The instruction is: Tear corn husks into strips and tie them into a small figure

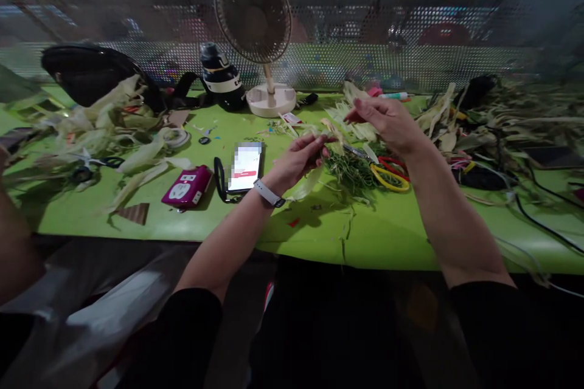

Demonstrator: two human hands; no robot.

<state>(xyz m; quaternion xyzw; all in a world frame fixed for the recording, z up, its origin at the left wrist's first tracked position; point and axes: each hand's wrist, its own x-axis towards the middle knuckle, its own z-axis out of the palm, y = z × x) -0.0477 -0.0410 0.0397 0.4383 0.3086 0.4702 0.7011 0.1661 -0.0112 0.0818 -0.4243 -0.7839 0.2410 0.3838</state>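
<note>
My left hand, with a grey band on its wrist, is closed in a pinch on a pale strip of corn husk above the table. My right hand is a little higher and to the right. Its fingers are drawn together at their tips, and I cannot make out what lies between them. Below the hands is a pile of thin green plant strands. Scissors with red and yellow handles rest on that pile. Behind my right hand lie more pale husks.
A phone and a purple case lie left of my hands. A fan and a dark bottle stand behind. Husks and other scissors are further left. Dried husks and a cable are right. Another person's arm is at left.
</note>
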